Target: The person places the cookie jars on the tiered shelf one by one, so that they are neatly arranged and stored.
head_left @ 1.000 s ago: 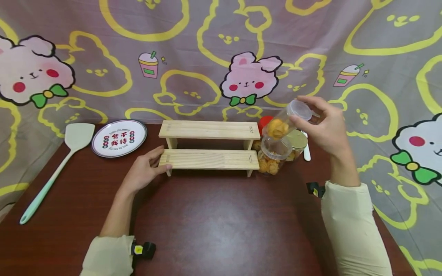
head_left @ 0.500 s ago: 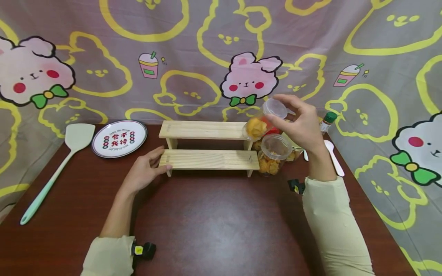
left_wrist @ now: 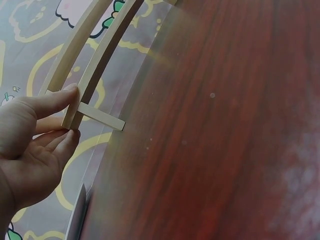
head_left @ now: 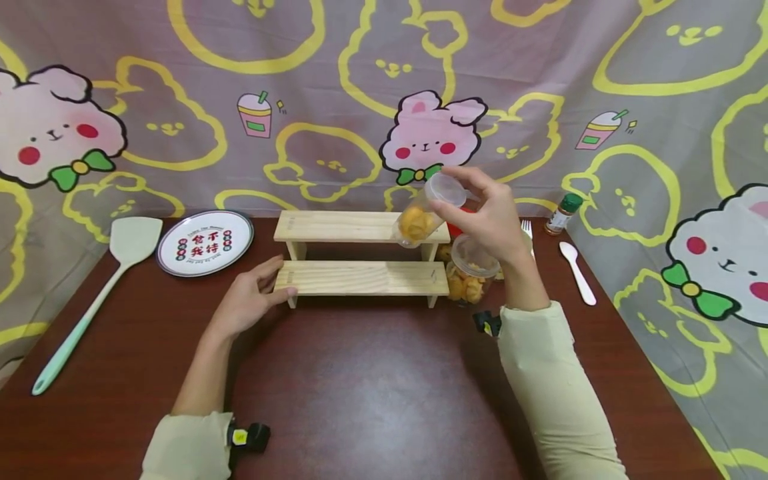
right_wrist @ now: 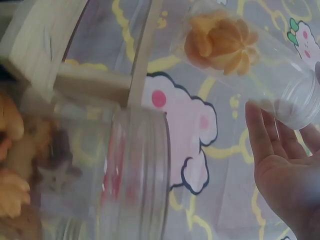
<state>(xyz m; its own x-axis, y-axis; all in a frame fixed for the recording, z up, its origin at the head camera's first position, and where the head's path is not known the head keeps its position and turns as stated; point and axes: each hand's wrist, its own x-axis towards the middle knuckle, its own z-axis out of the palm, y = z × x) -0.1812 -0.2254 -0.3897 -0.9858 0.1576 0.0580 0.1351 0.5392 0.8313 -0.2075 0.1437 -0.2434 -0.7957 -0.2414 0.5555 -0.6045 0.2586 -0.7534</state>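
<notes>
My left hand (head_left: 249, 293) pinches the left end of the lower board of a two-tier wooden shelf (head_left: 360, 277); in the left wrist view, thumb and fingers sit on either side of that end. My right hand (head_left: 483, 210) grips a clear plastic jar (head_left: 415, 221) near its translucent lid (head_left: 447, 190). The jar is tilted, bottom to the left, with orange-yellow cookies gathered at the bottom. It overlaps the right part of the upper board in the head view. In the right wrist view the cookies (right_wrist: 220, 42) show ridged, flower-like shapes.
A larger clear jar of cookies (head_left: 468, 283) stands against the shelf's right end, with a red-topped container (head_left: 454, 223) behind. Further right are a fork (head_left: 527, 230), a spoon (head_left: 577, 273) and a green-capped bottle (head_left: 563, 215). At left lie a plate (head_left: 205, 243) and a spatula (head_left: 99, 300).
My right hand has carried the tilted jar leftward from above the larger jar to over the upper board's right part. The left hand keeps its hold on the shelf.
</notes>
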